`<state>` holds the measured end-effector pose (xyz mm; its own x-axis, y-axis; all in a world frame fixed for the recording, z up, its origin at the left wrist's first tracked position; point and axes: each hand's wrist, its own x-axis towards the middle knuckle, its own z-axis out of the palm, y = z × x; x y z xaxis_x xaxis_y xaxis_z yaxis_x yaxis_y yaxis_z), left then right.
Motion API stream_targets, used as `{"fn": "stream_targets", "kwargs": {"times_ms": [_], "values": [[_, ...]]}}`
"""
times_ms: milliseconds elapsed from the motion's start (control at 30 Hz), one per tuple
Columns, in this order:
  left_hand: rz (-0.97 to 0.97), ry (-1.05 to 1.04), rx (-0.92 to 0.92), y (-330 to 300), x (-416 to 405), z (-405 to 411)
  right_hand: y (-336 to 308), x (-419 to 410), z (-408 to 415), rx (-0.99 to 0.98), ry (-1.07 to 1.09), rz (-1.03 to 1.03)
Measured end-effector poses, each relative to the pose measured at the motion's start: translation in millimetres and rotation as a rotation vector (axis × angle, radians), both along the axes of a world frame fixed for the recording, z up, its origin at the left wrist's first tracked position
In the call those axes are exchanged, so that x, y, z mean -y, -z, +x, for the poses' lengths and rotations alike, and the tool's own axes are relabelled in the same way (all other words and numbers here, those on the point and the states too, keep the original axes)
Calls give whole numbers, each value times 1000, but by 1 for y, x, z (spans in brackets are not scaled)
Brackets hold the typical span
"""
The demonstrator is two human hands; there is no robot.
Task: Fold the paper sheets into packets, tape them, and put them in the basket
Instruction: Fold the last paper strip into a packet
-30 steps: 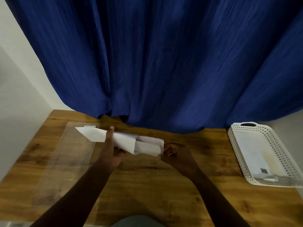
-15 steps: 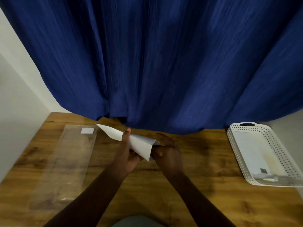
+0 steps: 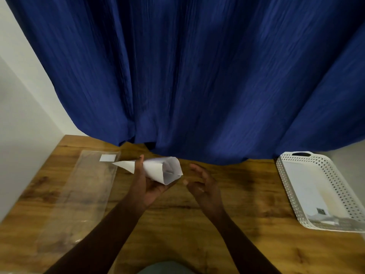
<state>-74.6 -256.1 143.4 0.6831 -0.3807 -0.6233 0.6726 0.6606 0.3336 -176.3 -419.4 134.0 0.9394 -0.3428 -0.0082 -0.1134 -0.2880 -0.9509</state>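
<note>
No brand or legible writing shows; a small dark square mark, too small to read, sits on a sheet inside the white perforated basket at the right of the frame. At centre, the left hand grasps a white paper cone, thumb over it, pointed tip toward the left, open mouth toward the right with folded edges visible inside. The right hand is released just right of the cone, fingers loosely spread, apart from the paper. A clear plastic sleeve with a small white label lies on the wooden table at left.
</note>
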Motion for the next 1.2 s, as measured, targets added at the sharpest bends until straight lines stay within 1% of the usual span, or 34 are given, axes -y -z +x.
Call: {"fn": "stream_targets", "kwargs": {"times_ms": [67, 133, 200, 267, 300, 367, 467, 533, 567, 633, 733, 800, 867, 967, 1067, 1100, 1200], "values": [[-10, 59, -7, -4, 1, -4, 6, 1, -1, -85, -83, -45], [22, 148, -4, -14, 8, -11, 9, -2, 1, -79, -105, -69], [0, 264, -23, -16, 14, -16, 7, -3, 5, -22, -46, -34], [-69, 394, -32, -17, 15, -17, 0, -2, 8, 20, 29, 39], [-101, 452, -22, -14, 15, -16, -5, 0, 10, 46, 51, 89], [-101, 525, 29, -10, 11, -13, -12, 8, 12, 117, 118, 116], [3, 531, 51, -5, 4, -2, -26, 25, 13, 177, 240, 220], [191, 475, 47, 1, -3, 4, -33, 37, 15, 158, 296, 270], [318, 455, 95, 4, -7, 5, -35, 42, 16, 136, 319, 263], [554, 461, 302, 6, -10, 1, -37, 49, 17, 103, 354, 267], [713, 544, 619, 2, -3, -8, -32, 46, 17, 59, 349, 286], [774, 623, 772, -3, 7, -11, -26, 39, 15, 34, 323, 327], [810, 654, 819, -4, 17, -15, -20, 33, 14, 12, 309, 384], [874, 689, 859, 2, 22, -18, -13, 30, 14, -15, 354, 510], [822, 755, 891, 14, 19, -20, -13, 41, 11, 8, 430, 681], [831, 801, 895, 16, 17, -21, -14, 47, 9, 10, 462, 740], [799, 885, 881, 30, 10, -23, -5, 67, 2, 21, 577, 841]]}}
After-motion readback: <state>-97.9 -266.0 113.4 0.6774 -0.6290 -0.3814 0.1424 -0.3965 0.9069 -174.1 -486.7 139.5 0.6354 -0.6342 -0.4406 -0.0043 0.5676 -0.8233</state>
